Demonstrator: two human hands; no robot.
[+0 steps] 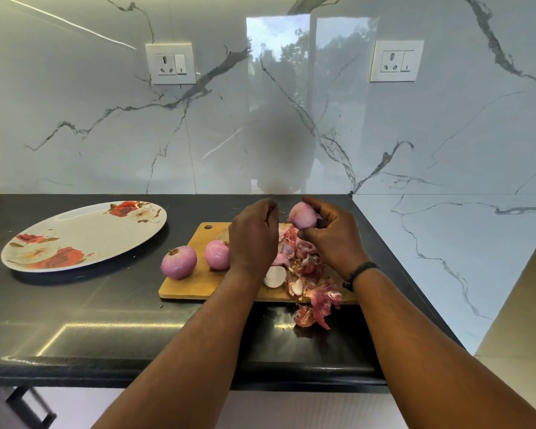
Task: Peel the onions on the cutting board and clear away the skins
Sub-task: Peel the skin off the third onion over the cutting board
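Both forearms were bare, with no sleeves in view. The left hand [253, 239] wore nothing: no ring, no watch. On the wrist of the right hand [334, 239] sat a thin black band [360, 271], seemingly of cord or braided thread, wound close around it.

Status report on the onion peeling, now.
Right hand grips onion above cutting board; left hand curled beside it, grip unclear. Two peeled onions on board. Skins piled, some spilling onto counter.

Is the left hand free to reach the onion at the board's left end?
Probably yes. The left hand hovers just right of the onion, apparently holding no onion; only another peeled onion sits between them.
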